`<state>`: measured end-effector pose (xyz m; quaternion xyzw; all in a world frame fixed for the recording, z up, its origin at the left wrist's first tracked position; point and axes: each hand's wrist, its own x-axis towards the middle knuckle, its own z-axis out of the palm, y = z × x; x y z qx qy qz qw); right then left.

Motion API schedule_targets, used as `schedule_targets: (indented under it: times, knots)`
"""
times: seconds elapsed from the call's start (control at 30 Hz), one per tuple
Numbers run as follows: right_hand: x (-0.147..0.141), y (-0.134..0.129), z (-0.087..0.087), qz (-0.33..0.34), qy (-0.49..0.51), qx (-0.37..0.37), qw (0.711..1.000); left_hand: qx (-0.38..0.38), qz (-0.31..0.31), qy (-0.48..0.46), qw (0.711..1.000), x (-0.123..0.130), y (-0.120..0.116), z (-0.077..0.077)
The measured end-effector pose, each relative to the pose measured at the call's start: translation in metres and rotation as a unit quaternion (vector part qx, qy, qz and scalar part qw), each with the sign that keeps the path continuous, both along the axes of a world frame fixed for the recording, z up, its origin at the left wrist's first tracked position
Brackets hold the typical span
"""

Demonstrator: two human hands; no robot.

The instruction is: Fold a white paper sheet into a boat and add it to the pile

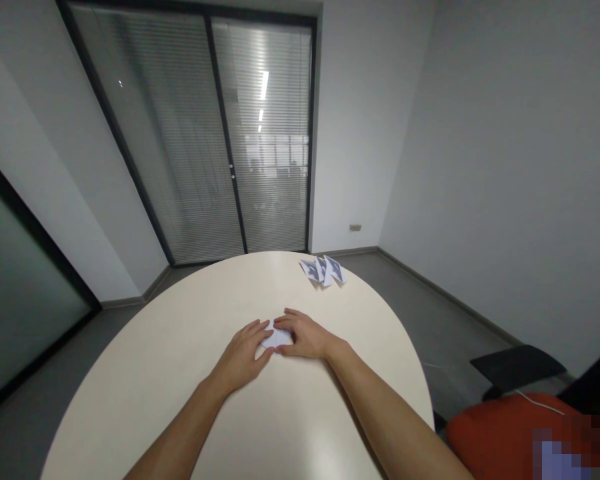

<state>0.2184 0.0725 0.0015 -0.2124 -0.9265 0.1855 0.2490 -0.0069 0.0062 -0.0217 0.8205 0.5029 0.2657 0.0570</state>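
I see both hands flat on a round cream table, meeting over a small white folded paper near the table's middle; my left hand lies palm down, fingers together and stretched toward the paper's left edge, touching it; my right hand lies across the paper's right and far side, fingers curled over it, pressing it down; the two sets of fingertips almost meet over the paper; only a small white patch shows between them, so I cannot tell its folded shape; no print readable on it.

At the far right edge of the table, well apart from my hands, sit a few more paper pieces, white with dark grey-blue printed patches, overlapping one another; the print is too small to read as writing.

Past the table: a dark-framed glass door with closed blinds, ceiling lights reflected in it; plain white walls; a wall socket low down by the floor; grey floor; bottom right an orange seat with a white cable on it and a black chair part just behind; no labels or brands legible anywhere.
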Motion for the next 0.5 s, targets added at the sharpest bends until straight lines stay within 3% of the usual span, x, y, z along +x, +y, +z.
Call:
schedule_targets:
  times: [0.5]
  knots:
    - [0.0035,0.0020,0.0009,0.018,-0.023,-0.023,0.999,-0.043,0.002,0.023,0.999,0.0011,0.0013,0.0058]
